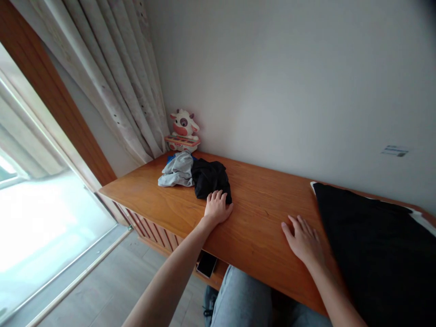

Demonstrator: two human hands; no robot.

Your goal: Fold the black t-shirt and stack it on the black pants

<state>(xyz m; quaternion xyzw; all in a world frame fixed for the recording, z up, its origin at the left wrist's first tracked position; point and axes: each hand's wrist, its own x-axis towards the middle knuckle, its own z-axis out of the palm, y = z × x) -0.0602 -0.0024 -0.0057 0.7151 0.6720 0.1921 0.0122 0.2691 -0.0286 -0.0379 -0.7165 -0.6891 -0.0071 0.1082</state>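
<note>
My left hand [218,208] rests at the near edge of a crumpled black cloth [210,176], its fingertips touching the fabric. Its fingers look stretched out rather than wrapped round it. Against the black cloth's left side lies a bunched grey cloth [179,170], with a bit of blue fabric [170,158] showing behind it. My right hand [304,238] lies on the wooden top with fingers apart, holding nothing. Close to its right, a large black cloth [378,240] is spread flat, with a white strip along its far edge.
The wooden cabinet top [262,190] runs along a pale wall. A cow-shaped toy keyboard [183,131] stands in the far left corner, beside a hanging curtain [112,77]. Under the front edge, a dark flat object [206,264] sits in an opening. A bright glass door [44,218] is at left.
</note>
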